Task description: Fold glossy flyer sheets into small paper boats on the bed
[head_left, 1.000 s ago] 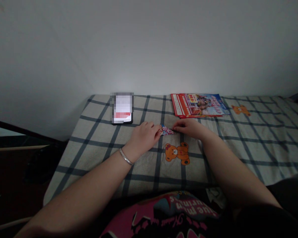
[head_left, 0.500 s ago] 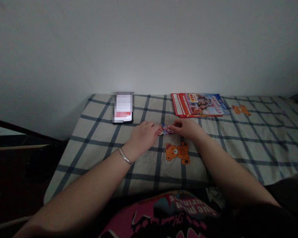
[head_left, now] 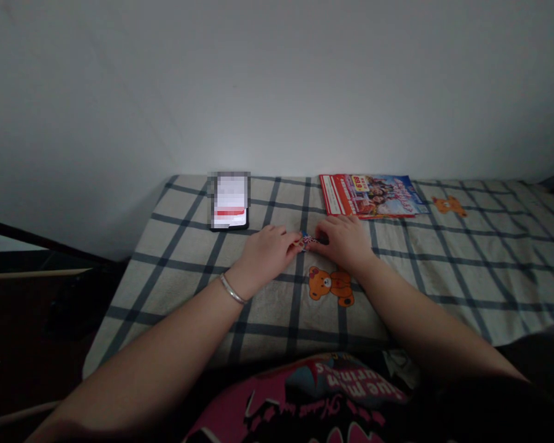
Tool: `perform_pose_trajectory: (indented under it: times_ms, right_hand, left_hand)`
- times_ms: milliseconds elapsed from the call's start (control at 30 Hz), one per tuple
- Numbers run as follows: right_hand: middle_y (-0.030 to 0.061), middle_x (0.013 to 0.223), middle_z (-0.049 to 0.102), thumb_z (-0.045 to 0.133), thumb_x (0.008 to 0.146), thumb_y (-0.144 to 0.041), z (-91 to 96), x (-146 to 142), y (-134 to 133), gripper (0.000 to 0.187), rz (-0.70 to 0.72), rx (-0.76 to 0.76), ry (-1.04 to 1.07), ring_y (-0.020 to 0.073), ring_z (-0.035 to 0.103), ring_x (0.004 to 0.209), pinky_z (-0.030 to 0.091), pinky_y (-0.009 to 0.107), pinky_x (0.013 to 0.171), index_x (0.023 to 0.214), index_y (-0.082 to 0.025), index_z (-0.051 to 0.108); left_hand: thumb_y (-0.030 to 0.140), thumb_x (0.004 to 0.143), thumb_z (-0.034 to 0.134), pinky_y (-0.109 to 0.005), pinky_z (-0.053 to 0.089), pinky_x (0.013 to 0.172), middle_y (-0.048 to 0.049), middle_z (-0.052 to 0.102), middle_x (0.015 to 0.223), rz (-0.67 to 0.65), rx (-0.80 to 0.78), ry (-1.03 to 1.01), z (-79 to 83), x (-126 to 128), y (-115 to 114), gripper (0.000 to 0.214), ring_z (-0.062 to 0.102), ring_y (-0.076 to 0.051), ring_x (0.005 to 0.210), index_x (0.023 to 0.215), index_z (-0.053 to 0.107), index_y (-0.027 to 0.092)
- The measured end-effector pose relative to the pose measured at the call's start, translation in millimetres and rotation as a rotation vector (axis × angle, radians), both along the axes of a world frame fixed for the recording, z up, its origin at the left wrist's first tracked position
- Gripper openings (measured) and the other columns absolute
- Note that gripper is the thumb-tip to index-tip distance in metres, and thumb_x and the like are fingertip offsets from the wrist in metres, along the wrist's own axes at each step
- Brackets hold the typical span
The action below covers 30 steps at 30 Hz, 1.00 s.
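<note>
A small folded piece of printed paper [head_left: 307, 242], coloured blue, pink and white, lies low over the checked cloth between my two hands. My left hand [head_left: 268, 253], with a silver bangle on its wrist, pinches the paper's left end between thumb and fingers. At the right end, my right hand [head_left: 346, 242] has its thumb and curled fingers closed on the paper. Only a short strip shows between the fingertips; the ends are covered.
Behind my right hand lies a stack of red and blue printed flyers [head_left: 373, 195]. A phone [head_left: 231, 200] with a lit, blurred screen sits by the wall [head_left: 277, 86]. The checked cloth [head_left: 268, 320] bears printed orange bears [head_left: 331, 286].
My right hand has shifted left, closer to my left hand, and covers more of the paper. Less of the paper shows now. My left hand has barely moved.
</note>
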State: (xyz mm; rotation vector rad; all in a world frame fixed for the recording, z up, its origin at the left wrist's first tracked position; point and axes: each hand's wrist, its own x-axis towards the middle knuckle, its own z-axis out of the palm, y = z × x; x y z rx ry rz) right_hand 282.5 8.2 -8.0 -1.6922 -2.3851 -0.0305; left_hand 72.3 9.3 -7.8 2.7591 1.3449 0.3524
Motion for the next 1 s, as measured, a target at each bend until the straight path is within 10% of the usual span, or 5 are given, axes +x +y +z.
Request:
perform_pose_trajectory:
  times_ms: [1000]
  right_hand:
    - [0.0031, 0.091, 0.067, 0.072, 0.078, -0.041, -0.5, -0.1, -0.5, 0.025, 0.007, -0.152, 0.207, 0.0227, 0.06, 0.087, 0.035, 0.034, 0.077, 0.086, -0.022, 0.058]
  left_hand:
    - [0.019, 0.097, 0.046, -0.033, 0.047, 0.072, -0.006, 0.063, 0.096, -0.12, -0.017, 0.083, -7.6, -14.0, 5.5, 0.043, 0.058, -0.022, 0.087, 0.139, 0.051, 0.025]
